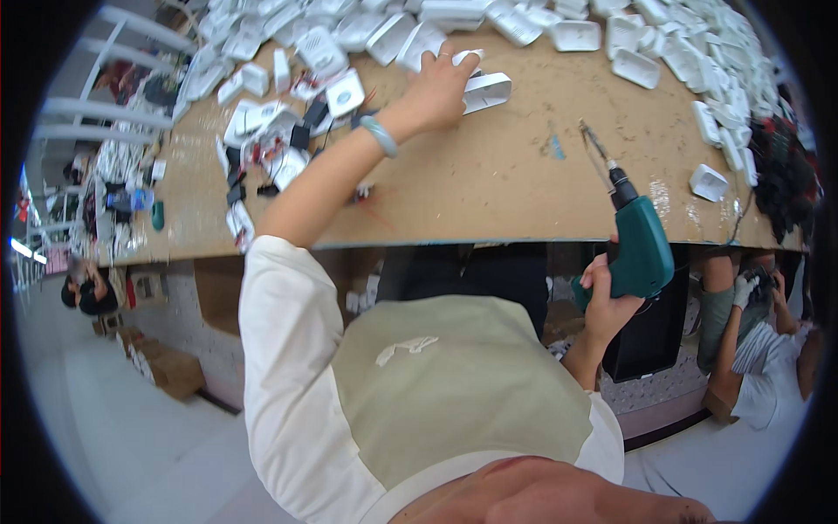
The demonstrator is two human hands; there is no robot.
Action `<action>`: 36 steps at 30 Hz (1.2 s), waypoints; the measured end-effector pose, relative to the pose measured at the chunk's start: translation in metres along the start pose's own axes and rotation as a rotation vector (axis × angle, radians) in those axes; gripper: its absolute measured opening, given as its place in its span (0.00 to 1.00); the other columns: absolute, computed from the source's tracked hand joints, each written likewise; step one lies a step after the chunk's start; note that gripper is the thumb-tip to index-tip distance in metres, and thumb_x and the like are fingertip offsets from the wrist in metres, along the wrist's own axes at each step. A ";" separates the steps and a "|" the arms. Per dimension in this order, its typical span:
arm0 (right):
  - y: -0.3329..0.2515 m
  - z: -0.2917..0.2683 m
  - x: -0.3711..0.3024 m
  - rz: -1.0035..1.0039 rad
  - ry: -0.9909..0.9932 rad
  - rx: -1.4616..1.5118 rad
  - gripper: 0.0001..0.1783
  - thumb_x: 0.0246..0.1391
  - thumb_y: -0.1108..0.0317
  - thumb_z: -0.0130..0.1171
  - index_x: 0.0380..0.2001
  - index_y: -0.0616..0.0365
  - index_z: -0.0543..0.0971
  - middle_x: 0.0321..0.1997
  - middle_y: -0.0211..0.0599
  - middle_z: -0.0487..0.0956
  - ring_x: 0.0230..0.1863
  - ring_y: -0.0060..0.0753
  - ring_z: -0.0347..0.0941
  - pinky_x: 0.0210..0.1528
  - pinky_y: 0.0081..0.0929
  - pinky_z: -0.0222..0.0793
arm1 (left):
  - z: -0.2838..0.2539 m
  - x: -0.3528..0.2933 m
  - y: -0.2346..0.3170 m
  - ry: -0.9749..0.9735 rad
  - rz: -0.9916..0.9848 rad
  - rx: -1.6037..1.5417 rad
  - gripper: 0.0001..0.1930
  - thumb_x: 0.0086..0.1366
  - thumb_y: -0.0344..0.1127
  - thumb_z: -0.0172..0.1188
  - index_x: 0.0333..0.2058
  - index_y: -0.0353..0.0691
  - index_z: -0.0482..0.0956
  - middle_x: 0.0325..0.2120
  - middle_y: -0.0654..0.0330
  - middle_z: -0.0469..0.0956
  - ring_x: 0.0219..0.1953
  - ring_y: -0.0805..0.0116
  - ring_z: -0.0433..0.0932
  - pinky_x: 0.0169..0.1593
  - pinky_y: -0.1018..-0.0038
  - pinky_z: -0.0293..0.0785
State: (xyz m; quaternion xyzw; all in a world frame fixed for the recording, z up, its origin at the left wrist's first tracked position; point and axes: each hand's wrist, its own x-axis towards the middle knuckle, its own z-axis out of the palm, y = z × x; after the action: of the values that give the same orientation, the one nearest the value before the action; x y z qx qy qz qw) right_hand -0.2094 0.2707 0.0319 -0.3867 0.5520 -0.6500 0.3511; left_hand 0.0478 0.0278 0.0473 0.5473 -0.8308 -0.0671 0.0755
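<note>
Over the far middle of the table my left hand [436,92] is stretched out, its fingers closed on a white plastic casing [489,93]. Part of that piece is hidden under the hand, and another small white part shows by my fingertips. At the table's near edge my right hand [604,297] is wrapped round the handle of a green pistol-grip power screwdriver [644,244]. Its long, thin bit [594,140] points away from me over the tabletop, apart from the casing.
Piles of white casings [576,37] line the table's far side and right. White housings with wires and black parts [271,144] lie left of my arm. A dark heap [781,166] sits at the right end. Another person [768,358] works at the right; cardboard boxes [166,362] stand lower left.
</note>
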 end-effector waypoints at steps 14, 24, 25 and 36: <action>-0.007 0.025 -0.017 -0.019 -0.110 0.023 0.21 0.57 0.84 0.55 0.54 0.70 0.72 0.47 0.45 0.78 0.21 0.20 0.68 0.23 0.20 0.67 | -0.069 -0.190 -0.005 0.162 0.129 -0.150 0.24 0.54 0.40 0.72 0.49 0.40 0.81 0.48 0.55 0.77 0.49 0.53 0.73 0.53 0.59 0.69; -0.008 0.033 -0.022 0.052 -0.189 0.013 0.15 0.57 0.81 0.60 0.48 0.67 0.76 0.28 0.34 0.79 0.22 0.16 0.71 0.24 0.16 0.68 | 0.000 -0.215 -0.010 0.336 0.120 0.297 0.13 0.55 0.29 0.63 0.41 0.41 0.82 0.39 0.64 0.80 0.45 0.62 0.75 0.51 0.62 0.65; -0.008 0.033 -0.022 0.054 -0.189 0.013 0.15 0.57 0.81 0.60 0.48 0.67 0.76 0.28 0.34 0.79 0.22 0.16 0.71 0.24 0.16 0.68 | 0.001 -0.216 -0.011 0.333 0.120 0.297 0.13 0.55 0.29 0.63 0.41 0.41 0.82 0.39 0.64 0.80 0.45 0.62 0.75 0.51 0.62 0.65; 0.010 0.032 -0.017 0.183 -0.247 -0.107 0.03 0.54 0.77 0.67 0.32 0.63 0.81 0.25 0.28 0.81 0.25 0.16 0.76 0.28 0.17 0.70 | 0.005 -0.153 0.018 0.562 0.003 0.048 0.11 0.50 0.24 0.62 0.34 0.38 0.83 0.30 0.59 0.79 0.37 0.60 0.77 0.44 0.64 0.67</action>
State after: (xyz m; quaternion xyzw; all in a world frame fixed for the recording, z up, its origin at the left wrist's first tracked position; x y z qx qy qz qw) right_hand -0.1734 0.2698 0.0231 -0.4300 0.5715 -0.5324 0.4528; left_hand 0.0907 0.1756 0.0380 0.5448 -0.7794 0.1073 0.2902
